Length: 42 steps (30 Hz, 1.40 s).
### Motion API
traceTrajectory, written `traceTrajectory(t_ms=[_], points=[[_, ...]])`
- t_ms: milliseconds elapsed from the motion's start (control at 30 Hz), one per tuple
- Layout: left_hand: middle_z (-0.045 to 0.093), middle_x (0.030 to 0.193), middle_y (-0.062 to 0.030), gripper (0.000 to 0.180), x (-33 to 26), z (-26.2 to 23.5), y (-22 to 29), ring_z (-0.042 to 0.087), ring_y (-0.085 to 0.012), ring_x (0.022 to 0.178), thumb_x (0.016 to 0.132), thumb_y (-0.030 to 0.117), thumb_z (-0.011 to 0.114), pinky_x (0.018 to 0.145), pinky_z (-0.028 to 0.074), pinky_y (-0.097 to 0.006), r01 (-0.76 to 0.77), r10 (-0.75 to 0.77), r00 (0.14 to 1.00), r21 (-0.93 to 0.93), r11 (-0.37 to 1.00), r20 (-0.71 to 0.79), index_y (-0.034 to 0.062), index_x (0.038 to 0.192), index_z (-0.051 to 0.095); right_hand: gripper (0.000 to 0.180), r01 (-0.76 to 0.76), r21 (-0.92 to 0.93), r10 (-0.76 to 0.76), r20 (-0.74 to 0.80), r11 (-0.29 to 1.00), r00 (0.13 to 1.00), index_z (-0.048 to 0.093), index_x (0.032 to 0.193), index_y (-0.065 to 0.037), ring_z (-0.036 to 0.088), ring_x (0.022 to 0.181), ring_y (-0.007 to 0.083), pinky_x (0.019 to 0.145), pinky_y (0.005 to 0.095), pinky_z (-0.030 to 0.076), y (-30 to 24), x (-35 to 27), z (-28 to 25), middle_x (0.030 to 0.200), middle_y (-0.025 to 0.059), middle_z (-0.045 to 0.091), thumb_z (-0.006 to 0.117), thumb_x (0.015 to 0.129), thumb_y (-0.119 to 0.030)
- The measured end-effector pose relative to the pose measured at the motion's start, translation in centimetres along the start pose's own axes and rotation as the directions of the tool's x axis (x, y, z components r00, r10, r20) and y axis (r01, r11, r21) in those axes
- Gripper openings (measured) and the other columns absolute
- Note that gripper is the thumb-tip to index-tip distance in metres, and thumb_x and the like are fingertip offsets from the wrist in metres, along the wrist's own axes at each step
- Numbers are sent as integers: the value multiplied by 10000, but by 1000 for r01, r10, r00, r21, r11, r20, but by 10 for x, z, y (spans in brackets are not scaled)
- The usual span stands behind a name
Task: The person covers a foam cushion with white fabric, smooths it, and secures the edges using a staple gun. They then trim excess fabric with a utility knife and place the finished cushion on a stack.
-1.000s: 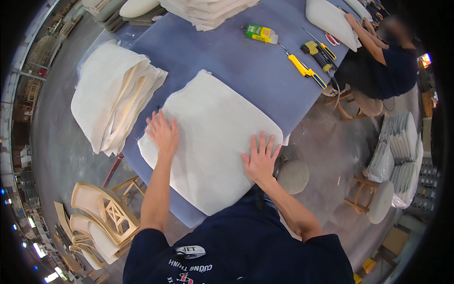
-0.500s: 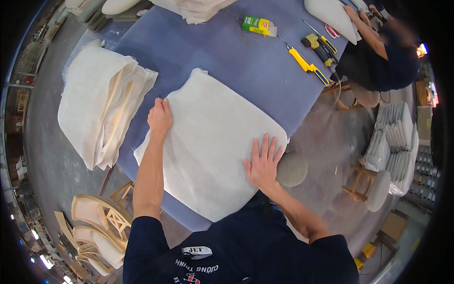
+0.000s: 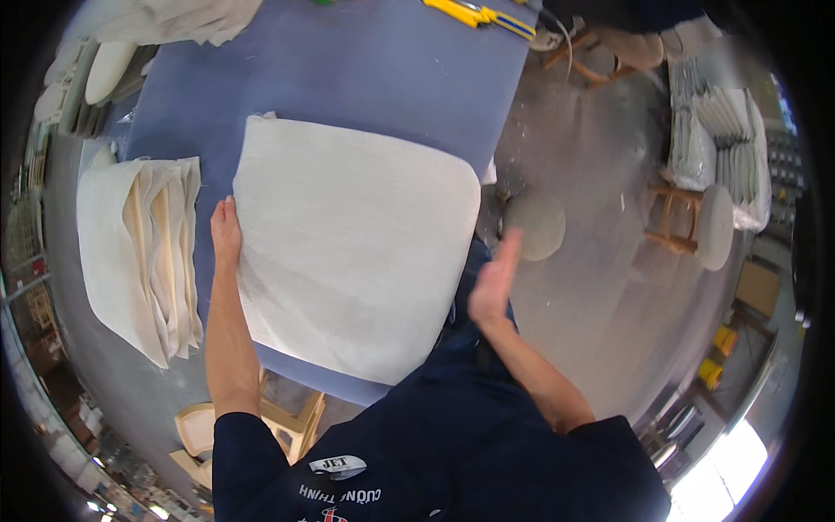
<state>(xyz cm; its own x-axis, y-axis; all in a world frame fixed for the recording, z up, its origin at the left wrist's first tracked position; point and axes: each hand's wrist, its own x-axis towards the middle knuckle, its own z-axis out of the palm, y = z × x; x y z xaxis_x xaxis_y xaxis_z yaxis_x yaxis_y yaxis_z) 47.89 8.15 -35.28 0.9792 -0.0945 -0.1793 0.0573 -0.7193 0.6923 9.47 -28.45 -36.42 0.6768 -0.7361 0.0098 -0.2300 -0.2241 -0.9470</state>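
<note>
A large white fabric-covered seat pad (image 3: 357,244) lies flat on the blue table (image 3: 374,78), right in front of me. My left hand (image 3: 225,230) rests against the pad's left edge, fingers together and pointing away from me. My right hand (image 3: 494,278) is lifted off the pad just past its right edge, open and blurred, holding nothing. Both forearms come in from the lower edge over my dark blue shirt.
A stack of white fabric pieces (image 3: 139,252) lies left of the pad. Yellow tools (image 3: 478,13) sit at the table's far edge. Round stools (image 3: 535,226) and wrapped stacks (image 3: 713,130) stand on the floor to the right. Wooden chair frames (image 3: 287,418) stand below the table.
My right hand has come off the pad's surface and swung out past its right edge. My left hand slid to the pad's left edge. The view shifted nearer over the pad.
</note>
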Motion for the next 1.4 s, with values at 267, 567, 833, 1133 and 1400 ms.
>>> traceTrajectory(t_ms=[267, 567, 833, 1133, 1400], points=[[691, 1049, -69, 452, -2, -4, -3, 600, -155, 969, 1139, 381, 480, 913, 480, -317, 73, -67, 996, -95, 993, 66, -27, 1139, 673, 739, -48, 160, 46, 15, 986, 999, 66, 1662, 94, 102, 1635, 384, 1313, 451, 75, -24, 0, 22, 1755, 271, 101, 316, 1137, -361], [694, 1106, -113, 529, -8, -3, 11, 611, -200, 1021, 1133, 417, 478, 960, 477, -341, 50, -48, 998, -46, 998, 45, -79, 1199, 648, 757, 77, 47, -81, 102, 996, 991, 55, 1651, 118, 69, 1639, 402, 1312, 466, 72, -33, 17, 27, 1754, 290, 69, 383, 1075, -249], [683, 1118, -132, 569, -4, -1, 2, 599, -211, 1032, 1129, 422, 483, 969, 468, -352, 71, -69, 997, -75, 995, 25, -118, 1227, 633, 743, 12, -31, -10, 70, 999, 997, 76, 1661, 91, 95, 1636, 384, 1316, 444, 105, -50, 50, 39, 1763, 254, 78, 419, 1082, -226], [721, 1119, -123, 522, -5, -2, 1, 638, -199, 1038, 1136, 400, 486, 956, 486, -336, 95, -91, 995, -97, 991, 42, -89, 1210, 654, 702, -140, 103, 143, -21, 985, 990, 60, 1667, 76, 78, 1644, 336, 1322, 420, 73, -34, 104, 27, 1767, 241, 89, 314, 1151, -327], [711, 997, -185, 500, -3, 8, -5, 639, -227, 965, 1122, 395, 514, 912, 498, -371, 2, -2, 986, 2, 1000, -167, -79, 1115, 673, 717, 178, -389, -91, 230, 904, 969, 164, 1656, 75, 118, 1612, 485, 1290, 577, 101, -45, 108, 57, 1742, 292, 137, 422, 1100, -297]])
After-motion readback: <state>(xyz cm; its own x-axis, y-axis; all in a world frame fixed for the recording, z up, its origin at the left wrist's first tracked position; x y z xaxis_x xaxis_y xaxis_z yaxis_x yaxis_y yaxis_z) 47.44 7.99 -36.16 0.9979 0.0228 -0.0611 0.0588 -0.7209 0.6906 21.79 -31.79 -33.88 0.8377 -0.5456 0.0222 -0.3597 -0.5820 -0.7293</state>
